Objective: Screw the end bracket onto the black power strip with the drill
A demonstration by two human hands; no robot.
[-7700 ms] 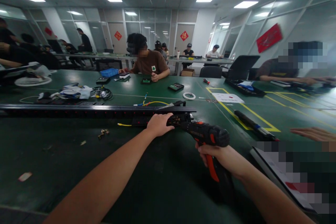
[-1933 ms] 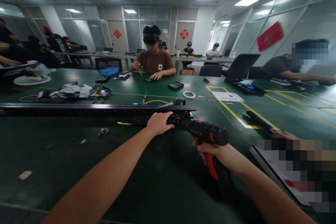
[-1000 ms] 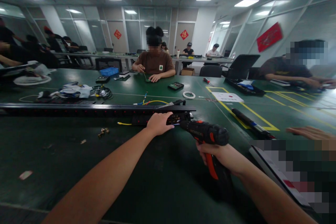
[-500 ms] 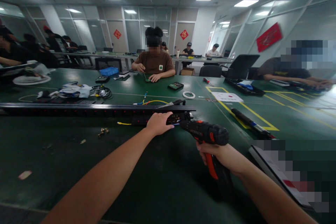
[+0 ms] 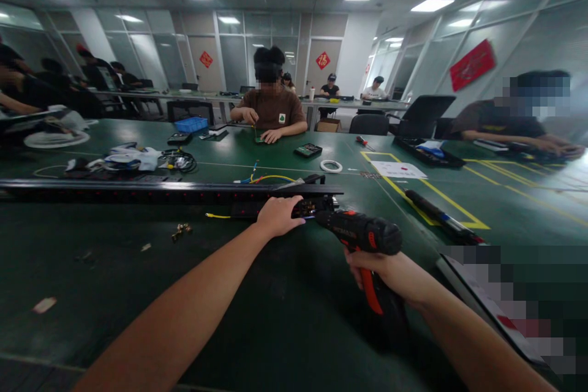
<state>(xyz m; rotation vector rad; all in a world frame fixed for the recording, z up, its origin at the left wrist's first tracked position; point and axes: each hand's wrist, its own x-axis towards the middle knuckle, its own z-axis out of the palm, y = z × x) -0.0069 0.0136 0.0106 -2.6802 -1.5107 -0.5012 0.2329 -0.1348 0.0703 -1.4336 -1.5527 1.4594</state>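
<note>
Across the table lies a long black power strip [image 5: 138, 191], its row of sockets showing small red marks. At its right end, my left hand [image 5: 277, 216] grips a black end section [image 5: 316, 205] with exposed metal parts, thumb and fingers around it. My right hand [image 5: 376, 266] is wrapped around the handle of a black and orange cordless drill [image 5: 362, 231]. The drill's nose points left at the end section; whether its tip touches is too small to tell. Yellow wires [image 5: 275, 177] come out behind the strip, and a yellow lead [image 5: 218, 216] lies in front.
Several brass screws [image 5: 181, 231] lie on the green table [image 5: 257, 331] left of my forearm. Beyond the strip are a roll of white tape [image 5: 331, 166], a black box [image 5: 308, 150] and a blue basket [image 5: 192, 125]. A co-worker [image 5: 269, 107] sits opposite; a black pen-shaped tool [image 5: 441, 217] lies right.
My hands, the drill and the power strip hold nearly the same positions. Across the table, the co-worker's hand with a tool has shifted slightly.
</note>
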